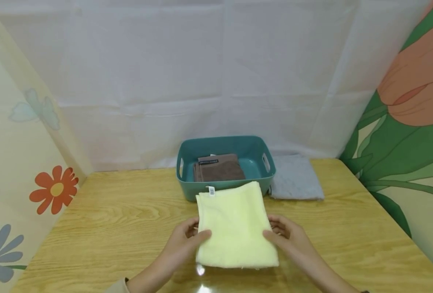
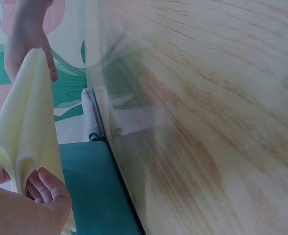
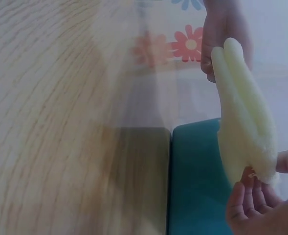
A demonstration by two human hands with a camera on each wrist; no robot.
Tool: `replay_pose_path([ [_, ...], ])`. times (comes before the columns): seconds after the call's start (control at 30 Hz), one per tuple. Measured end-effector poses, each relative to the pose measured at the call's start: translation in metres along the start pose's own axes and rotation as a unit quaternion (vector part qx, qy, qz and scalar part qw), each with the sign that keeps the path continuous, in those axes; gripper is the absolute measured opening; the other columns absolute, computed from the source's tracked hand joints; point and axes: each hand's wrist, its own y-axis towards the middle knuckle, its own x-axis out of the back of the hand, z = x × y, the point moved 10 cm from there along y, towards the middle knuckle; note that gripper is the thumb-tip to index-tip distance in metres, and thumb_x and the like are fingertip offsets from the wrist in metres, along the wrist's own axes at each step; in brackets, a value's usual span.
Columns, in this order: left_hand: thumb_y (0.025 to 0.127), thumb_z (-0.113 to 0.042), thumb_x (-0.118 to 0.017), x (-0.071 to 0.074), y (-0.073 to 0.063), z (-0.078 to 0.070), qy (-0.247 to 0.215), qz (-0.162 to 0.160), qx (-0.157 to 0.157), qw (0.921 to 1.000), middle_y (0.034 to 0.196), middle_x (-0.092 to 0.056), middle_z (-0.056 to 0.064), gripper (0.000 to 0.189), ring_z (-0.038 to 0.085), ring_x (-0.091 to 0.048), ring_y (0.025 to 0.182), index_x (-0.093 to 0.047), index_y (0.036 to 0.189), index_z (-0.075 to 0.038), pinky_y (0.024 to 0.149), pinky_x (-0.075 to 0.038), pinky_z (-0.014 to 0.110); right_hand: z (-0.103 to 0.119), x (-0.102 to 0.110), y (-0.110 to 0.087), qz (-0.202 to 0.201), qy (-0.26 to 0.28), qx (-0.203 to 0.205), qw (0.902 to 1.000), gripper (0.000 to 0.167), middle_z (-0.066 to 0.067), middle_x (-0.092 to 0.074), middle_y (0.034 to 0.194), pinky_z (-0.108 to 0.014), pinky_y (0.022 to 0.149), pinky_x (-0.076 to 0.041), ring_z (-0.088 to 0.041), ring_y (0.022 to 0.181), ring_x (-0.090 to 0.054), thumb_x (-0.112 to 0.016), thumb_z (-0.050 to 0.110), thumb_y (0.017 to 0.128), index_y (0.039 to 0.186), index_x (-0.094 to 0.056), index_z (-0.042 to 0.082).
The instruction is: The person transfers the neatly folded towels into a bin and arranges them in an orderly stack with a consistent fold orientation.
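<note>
A folded pale yellow towel (image 1: 236, 228) with a small white tag is held up off the table between both hands. My left hand (image 1: 183, 240) grips its left edge, thumb on the front and fingers curled behind. On the opposite edge my right hand (image 1: 291, 240) pinches it the same way. Behind the towel stands a teal basket (image 1: 190, 189) with cut-out handles. Inside it, toward the left, lies a folded brown towel (image 1: 223, 169) with a dark label. In the left wrist view the yellow towel (image 2: 31, 117) shows its folded layers edge-on.
A folded grey towel (image 1: 295, 177) lies on the table right of the basket, close to the white cloth backdrop (image 1: 216, 81). The wooden table (image 1: 121, 215) extends to both sides. Walls with painted flowers (image 1: 56, 189) flank it left and right.
</note>
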Motion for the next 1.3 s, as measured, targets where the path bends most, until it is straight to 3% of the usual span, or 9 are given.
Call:
replay_pose_path([
  [0.3, 0.094, -0.013, -0.068, 0.005, 0.001, -0.01, -0.001, -0.015, -0.001, 0.9999, 0.106, -0.066, 0.012, 0.052, 0.02, -0.063, 0.093, -0.05, 0.133, 0.014, 0.076, -0.056, 0.029, 0.015, 0.006, 0.001, -0.001, -0.003, 0.017, 0.9998, 0.041, -0.011, -0.067, 0.106, -0.025, 0.082, -0.05, -0.016, 0.094, -0.059, -0.069, 0.009, 0.092, 0.127, -0.057, -0.01],
  [0.53, 0.093, -0.016, -0.068, 0.008, 0.001, -0.017, -0.005, -0.006, -0.001, 1.0, 0.109, -0.064, 0.014, 0.053, 0.02, -0.063, 0.092, -0.05, 0.135, 0.011, 0.078, -0.054, 0.028, 0.019, 0.009, 0.001, -0.003, -0.003, -0.007, 1.0, 0.044, -0.011, -0.066, 0.112, -0.025, 0.085, -0.049, -0.017, 0.099, -0.058, -0.07, 0.012, 0.092, 0.13, -0.057, -0.007],
  [0.87, 0.092, -0.016, -0.069, 0.016, 0.002, -0.029, 0.004, -0.012, -0.009, 0.9999, 0.109, -0.064, 0.014, 0.051, 0.021, -0.063, 0.093, -0.053, 0.134, 0.009, 0.079, -0.053, 0.027, 0.038, 0.009, 0.003, 0.003, 0.018, 0.014, 0.9997, 0.043, -0.01, -0.066, 0.107, -0.027, 0.08, -0.049, -0.018, 0.094, -0.058, -0.068, 0.013, 0.094, 0.131, -0.056, -0.006],
  [1.17, 0.092, -0.015, -0.069, 0.021, 0.006, -0.033, 0.003, -0.021, -0.002, 0.9998, 0.106, -0.066, 0.014, 0.051, 0.02, -0.065, 0.092, -0.053, 0.134, 0.01, 0.082, -0.052, 0.029, 0.043, 0.011, 0.004, -0.008, -0.009, 0.006, 0.9999, 0.046, -0.009, -0.066, 0.111, -0.029, 0.083, -0.049, -0.018, 0.096, -0.058, -0.069, 0.017, 0.094, 0.133, -0.055, -0.002],
  [1.3, 0.092, -0.017, -0.071, 0.026, 0.009, -0.033, 0.015, -0.035, 0.002, 0.9993, 0.109, -0.065, 0.013, 0.052, 0.021, -0.063, 0.095, -0.054, 0.135, 0.007, 0.084, -0.051, 0.031, 0.048, 0.013, 0.009, -0.021, -0.021, 0.025, 0.9992, 0.045, -0.01, -0.067, 0.109, -0.028, 0.084, -0.049, -0.018, 0.096, -0.058, -0.07, 0.017, 0.094, 0.131, -0.057, -0.003],
])
